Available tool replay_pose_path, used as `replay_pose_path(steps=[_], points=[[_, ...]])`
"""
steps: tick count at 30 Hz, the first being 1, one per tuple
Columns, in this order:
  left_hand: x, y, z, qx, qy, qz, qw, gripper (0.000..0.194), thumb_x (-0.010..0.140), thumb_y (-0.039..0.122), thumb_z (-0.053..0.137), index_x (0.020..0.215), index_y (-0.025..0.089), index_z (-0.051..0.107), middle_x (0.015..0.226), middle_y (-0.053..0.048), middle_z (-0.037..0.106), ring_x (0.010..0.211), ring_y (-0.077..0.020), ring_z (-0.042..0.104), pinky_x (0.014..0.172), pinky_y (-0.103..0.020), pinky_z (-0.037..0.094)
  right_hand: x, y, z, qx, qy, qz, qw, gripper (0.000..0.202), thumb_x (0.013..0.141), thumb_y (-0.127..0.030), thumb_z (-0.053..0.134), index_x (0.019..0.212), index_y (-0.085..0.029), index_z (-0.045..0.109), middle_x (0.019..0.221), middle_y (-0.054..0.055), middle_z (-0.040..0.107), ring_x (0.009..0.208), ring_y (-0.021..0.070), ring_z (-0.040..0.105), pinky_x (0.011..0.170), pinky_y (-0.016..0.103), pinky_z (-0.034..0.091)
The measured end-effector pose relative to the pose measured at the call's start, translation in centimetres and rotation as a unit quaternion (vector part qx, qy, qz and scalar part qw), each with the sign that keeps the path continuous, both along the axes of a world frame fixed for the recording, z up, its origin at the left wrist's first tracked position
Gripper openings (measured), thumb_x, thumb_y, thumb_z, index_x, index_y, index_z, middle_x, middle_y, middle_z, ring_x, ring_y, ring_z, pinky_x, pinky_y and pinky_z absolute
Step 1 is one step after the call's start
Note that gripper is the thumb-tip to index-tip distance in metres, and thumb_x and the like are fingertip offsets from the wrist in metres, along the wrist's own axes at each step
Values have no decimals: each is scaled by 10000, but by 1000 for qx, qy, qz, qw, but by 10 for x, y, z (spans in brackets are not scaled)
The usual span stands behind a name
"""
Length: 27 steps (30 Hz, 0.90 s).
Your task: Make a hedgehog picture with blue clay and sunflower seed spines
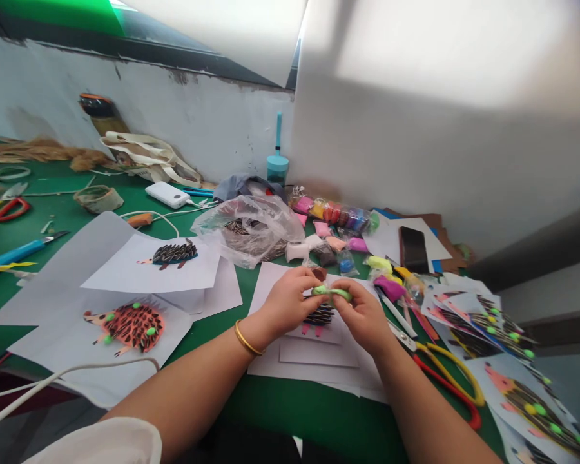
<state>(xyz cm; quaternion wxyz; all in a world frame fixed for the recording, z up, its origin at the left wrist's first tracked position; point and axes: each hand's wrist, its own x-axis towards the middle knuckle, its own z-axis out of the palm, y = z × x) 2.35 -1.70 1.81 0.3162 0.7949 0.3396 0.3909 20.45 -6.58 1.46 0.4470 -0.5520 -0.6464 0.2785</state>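
Between my two hands a small piece of light green clay (332, 293) is pinched, a little above the paper. My left hand (292, 298) grips its left end with closed fingers. On the other end, my right hand (362, 312) has thumb and fingers pressed together. Beneath them lies a hedgehog picture (319, 316) with dark seed spines and pink feet, partly hidden by my hands, on stacked white sheets (270, 357). Just behind my left hand is a brown lump (319, 273).
Clay packets (336, 243) and a clear plastic bag of seeds (251, 232) lie behind my hands. Scissors (452, 380) and finished hedgehog pictures (536, 406) are at right. More pictures (130, 325), a white cable (72, 370) and a blue cutter (17, 254) are at left.
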Motion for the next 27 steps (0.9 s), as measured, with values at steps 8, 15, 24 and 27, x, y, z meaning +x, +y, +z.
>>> replay_pose_path(steps=[8, 15, 24, 27], points=[[2, 1, 2, -166, -132, 6, 977, 94, 844, 272, 633, 862, 181, 645, 915, -37, 681, 850, -175, 622, 796, -297, 484, 6, 4, -6, 8, 29, -14, 999, 235, 857, -373, 636, 1049, -239, 657, 1059, 55, 680, 974, 235, 630, 840, 370, 512], [4, -1, 1, -211, -103, -32, 971, 114, 793, 255, 654, 876, 178, 663, 896, -23, 670, 797, -162, 606, 728, -275, 474, 6, 5, -3, 114, -116, 25, 986, 166, 848, -355, 685, 966, -238, 686, 998, 68, 695, 971, 244, 627, 867, 401, 495], [-1, 4, 9, -388, -302, -58, 869, 119, 818, 261, 624, 904, 201, 569, 865, -10, 664, 707, -107, 598, 667, -232, 440, 31, 13, -7, 66, -101, -150, 981, 242, 880, -428, 587, 920, -202, 664, 898, 58, 695, 844, 228, 638, 790, 363, 498], [-3, 8, 11, -459, -363, -74, 808, 232, 790, 281, 685, 906, 209, 497, 839, -1, 658, 653, -92, 596, 601, -201, 416, 57, 24, -14, 78, -176, -209, 959, 326, 912, -421, 490, 1071, -180, 642, 1077, 119, 678, 1029, 284, 604, 901, 438, 471]])
